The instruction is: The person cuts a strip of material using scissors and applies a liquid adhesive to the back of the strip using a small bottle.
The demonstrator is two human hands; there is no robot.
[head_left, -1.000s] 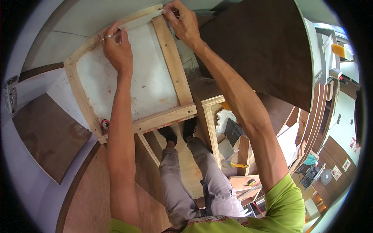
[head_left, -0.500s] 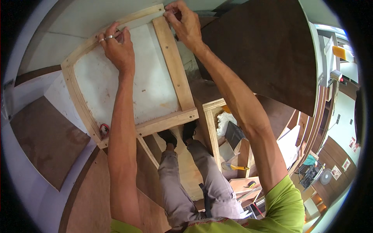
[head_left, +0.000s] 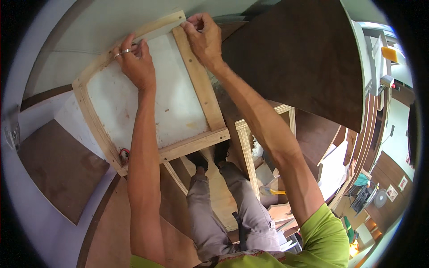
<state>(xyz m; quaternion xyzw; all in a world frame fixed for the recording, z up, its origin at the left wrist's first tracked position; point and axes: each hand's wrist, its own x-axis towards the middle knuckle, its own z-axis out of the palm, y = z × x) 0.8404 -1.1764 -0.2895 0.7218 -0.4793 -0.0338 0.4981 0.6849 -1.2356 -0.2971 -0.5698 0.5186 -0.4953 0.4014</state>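
Head view: wooden frame (head_left: 200, 85) with white panel (head_left: 174, 85) sits just beyond the shoes (head_left: 197, 160). Left hand (head_left: 137, 67): fingers half-curled at far rail. Right hand (head_left: 205, 42): fingers bent nearly closed by far-right corner. Can't tell either's grip. Probably stiff, moderately heavy; grab 2 opposite rails, not panel.

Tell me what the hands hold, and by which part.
Left hand: fingers at the far rail of the pale four-sided wooden frame. Right hand: fingers by that rail's right end. Whether either grips anything cannot be told.
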